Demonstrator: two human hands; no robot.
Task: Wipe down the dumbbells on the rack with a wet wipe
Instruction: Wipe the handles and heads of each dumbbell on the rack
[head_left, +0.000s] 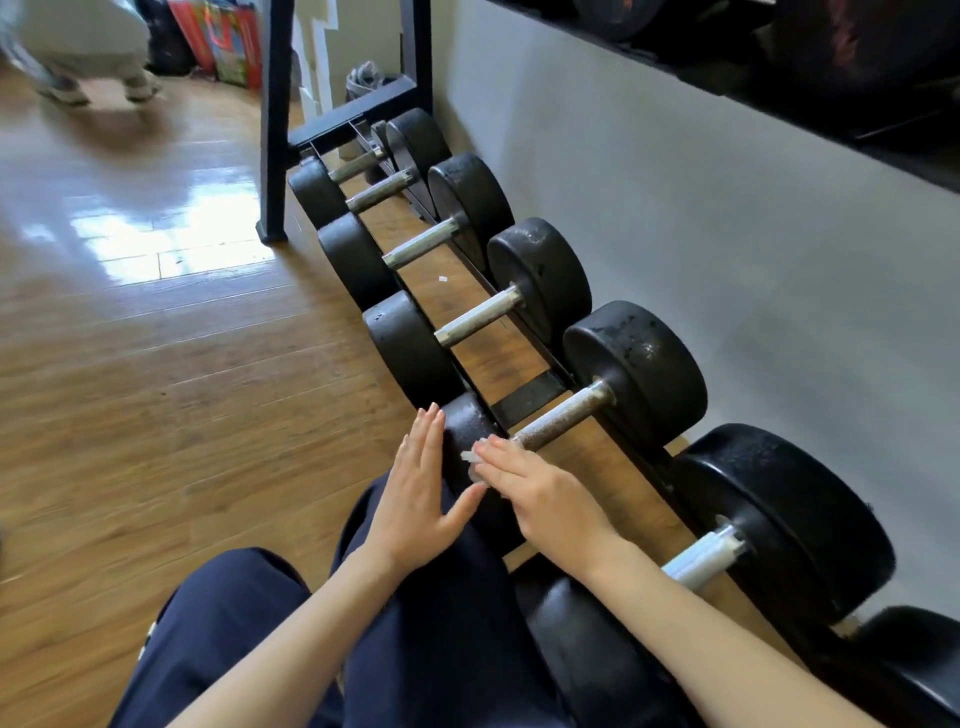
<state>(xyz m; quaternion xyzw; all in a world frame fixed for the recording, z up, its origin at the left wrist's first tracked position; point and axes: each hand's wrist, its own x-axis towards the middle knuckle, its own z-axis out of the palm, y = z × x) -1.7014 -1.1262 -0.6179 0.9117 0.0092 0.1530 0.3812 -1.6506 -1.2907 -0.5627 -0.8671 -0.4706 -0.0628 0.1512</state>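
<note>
Several black dumbbells lie in a row on a low rack (527, 397) along the wall. The one in front of me has a rusty handle (558, 421) and a near head (467, 441). My left hand (421, 499) lies flat with straight fingers against the outer face of that near head. My right hand (540, 493) presses a white wet wipe (474, 465) onto the top of the same head with straight fingers. Only a small edge of the wipe shows under the fingertips. The nearest dumbbell (779, 519) has a white-wrapped handle (701, 558).
My knees in dark trousers (415, 623) fill the lower middle. A black frame post (275, 119) stands on the wooden floor (156, 364) at the rack's far end. A person's feet (98, 88) and colourful bags (228, 41) are at the top left. A grey wall (727, 234) runs on the right.
</note>
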